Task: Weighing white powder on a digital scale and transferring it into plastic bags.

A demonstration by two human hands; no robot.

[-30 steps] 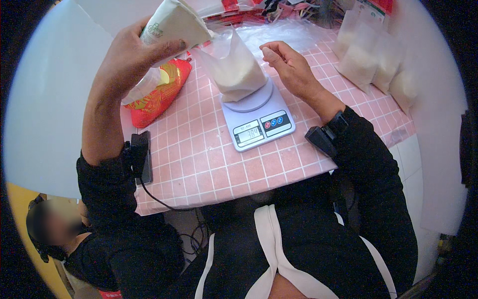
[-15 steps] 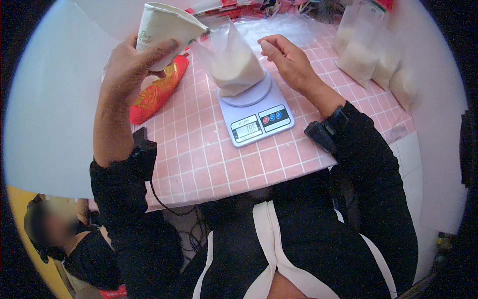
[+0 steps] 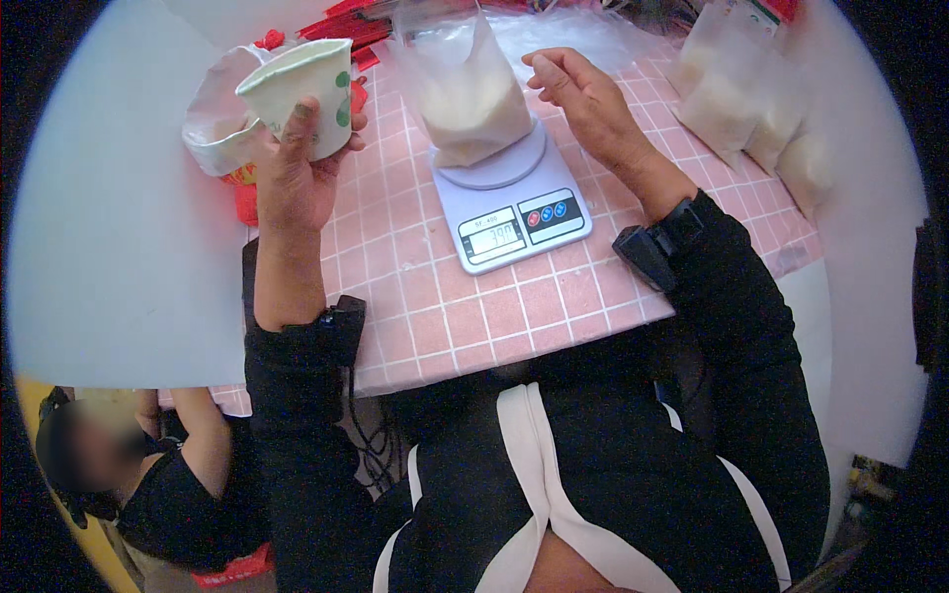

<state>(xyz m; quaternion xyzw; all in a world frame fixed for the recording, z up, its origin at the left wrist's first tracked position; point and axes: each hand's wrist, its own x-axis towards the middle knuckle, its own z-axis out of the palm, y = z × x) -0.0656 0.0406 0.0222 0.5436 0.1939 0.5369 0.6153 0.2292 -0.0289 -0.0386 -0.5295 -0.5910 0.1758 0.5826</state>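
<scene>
My left hand (image 3: 306,168) grips a squeezed white paper cup (image 3: 297,84) with green spots, held rim up left of the bag. A translucent open bag (image 3: 465,119) of white grains stands on a pale digital scale (image 3: 509,257). My right hand (image 3: 583,99) is beside the bag's upper right, fingers curled in a pinch; whether they hold anything is hidden. Behind my left hand lie a white plastic sack (image 3: 208,138) and a red package (image 3: 247,208), partly covered.
The table has a pink checked cover (image 3: 415,336). Several filled bags (image 3: 717,119) line its right side; clear plastic (image 3: 593,44) and red packets (image 3: 346,20) lie at the back. A white wall (image 3: 99,227) is left. Another person (image 3: 158,504) sits at the lower left.
My left hand has moved down from beside the bag's top and turned the cup from tilted to more upright. My right hand is slightly higher. The scale's reading has changed.
</scene>
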